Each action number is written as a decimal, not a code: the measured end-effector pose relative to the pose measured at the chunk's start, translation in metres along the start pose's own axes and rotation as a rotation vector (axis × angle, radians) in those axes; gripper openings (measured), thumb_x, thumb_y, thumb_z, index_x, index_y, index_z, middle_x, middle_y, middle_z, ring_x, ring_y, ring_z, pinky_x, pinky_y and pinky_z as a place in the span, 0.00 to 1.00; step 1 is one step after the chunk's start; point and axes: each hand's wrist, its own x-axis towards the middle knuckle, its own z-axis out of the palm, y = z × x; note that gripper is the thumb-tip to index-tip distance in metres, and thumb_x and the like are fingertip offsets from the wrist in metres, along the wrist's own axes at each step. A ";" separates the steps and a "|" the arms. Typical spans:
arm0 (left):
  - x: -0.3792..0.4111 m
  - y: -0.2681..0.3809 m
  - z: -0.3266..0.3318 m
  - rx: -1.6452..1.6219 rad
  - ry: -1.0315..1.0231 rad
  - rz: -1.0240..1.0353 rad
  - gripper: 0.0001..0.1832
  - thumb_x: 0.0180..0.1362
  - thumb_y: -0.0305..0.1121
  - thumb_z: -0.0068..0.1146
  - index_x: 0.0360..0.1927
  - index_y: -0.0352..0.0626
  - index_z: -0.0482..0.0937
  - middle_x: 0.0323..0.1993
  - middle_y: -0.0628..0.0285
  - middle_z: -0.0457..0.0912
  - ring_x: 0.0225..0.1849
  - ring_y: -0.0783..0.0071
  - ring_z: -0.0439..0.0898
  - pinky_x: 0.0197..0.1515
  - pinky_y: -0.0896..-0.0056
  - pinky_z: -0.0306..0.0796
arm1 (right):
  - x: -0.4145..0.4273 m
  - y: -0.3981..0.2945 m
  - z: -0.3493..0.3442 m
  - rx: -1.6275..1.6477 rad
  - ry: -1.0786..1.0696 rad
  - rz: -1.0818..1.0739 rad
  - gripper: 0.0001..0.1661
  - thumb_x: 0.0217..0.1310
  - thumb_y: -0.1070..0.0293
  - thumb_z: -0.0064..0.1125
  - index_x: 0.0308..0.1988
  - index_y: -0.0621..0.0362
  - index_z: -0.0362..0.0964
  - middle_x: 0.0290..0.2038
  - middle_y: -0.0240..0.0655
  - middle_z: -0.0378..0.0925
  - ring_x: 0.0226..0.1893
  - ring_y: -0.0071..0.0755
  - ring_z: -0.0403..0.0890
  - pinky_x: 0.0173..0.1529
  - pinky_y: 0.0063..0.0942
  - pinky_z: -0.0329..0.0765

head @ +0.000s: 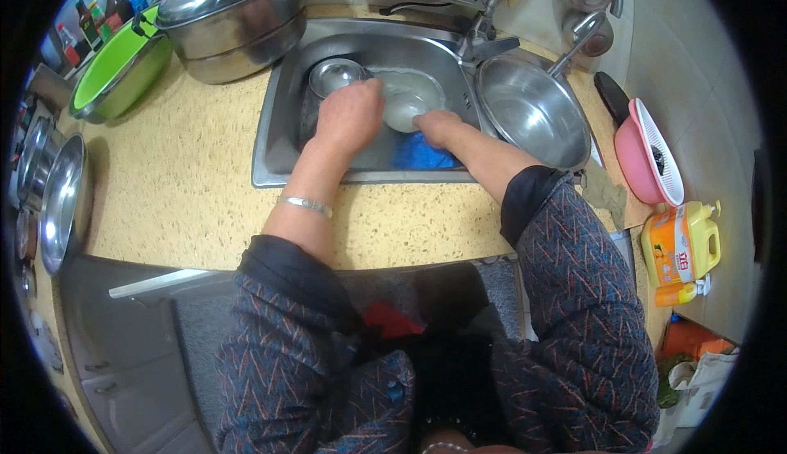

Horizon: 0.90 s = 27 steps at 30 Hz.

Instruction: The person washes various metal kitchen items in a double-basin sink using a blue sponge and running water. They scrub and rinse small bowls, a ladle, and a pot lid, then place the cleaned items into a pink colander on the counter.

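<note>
Both of my hands are down in the stainless steel sink (289, 146). My left hand (350, 113) is closed in a fist at the side of a round metal dipper or small bowl (335, 75); its fingers hide the part they hold. Cloudy water (424, 82) lies in the middle of the sink. In it sits a small round bowl (403, 113), with the fingers of my right hand (439, 127) pinching its rim at the right. Below that hand is a bright blue patch (421, 151), too unclear to name.
A metal basin (535, 110) leans right of the sink, under the faucet (482, 39). At the left stand a large lidded steel pot (237, 36), a green basin (123, 79) and a steel bowl (64, 202). A pink basin (639, 159) and a yellow detergent jug (679, 245) stand right.
</note>
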 end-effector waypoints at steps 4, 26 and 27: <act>0.000 0.001 0.002 0.013 -0.048 0.010 0.17 0.63 0.36 0.56 0.54 0.43 0.80 0.44 0.47 0.85 0.48 0.47 0.83 0.50 0.48 0.76 | 0.005 0.004 0.004 -0.011 0.029 0.012 0.20 0.60 0.70 0.54 0.51 0.47 0.81 0.50 0.45 0.83 0.54 0.51 0.82 0.54 0.45 0.79; 0.009 -0.016 0.010 -0.853 -0.425 -0.256 0.16 0.68 0.36 0.61 0.51 0.34 0.82 0.42 0.64 0.86 0.42 0.79 0.79 0.49 0.73 0.73 | -0.013 0.009 -0.021 0.138 -0.066 -0.146 0.45 0.52 0.58 0.74 0.67 0.55 0.64 0.57 0.52 0.78 0.58 0.55 0.78 0.61 0.41 0.76; 0.005 -0.021 0.009 -0.958 -0.371 -0.298 0.16 0.68 0.36 0.60 0.51 0.34 0.81 0.42 0.64 0.86 0.43 0.79 0.79 0.50 0.73 0.73 | -0.018 -0.007 -0.022 0.079 -0.117 -0.260 0.49 0.50 0.54 0.74 0.69 0.54 0.63 0.58 0.52 0.77 0.60 0.54 0.77 0.64 0.42 0.74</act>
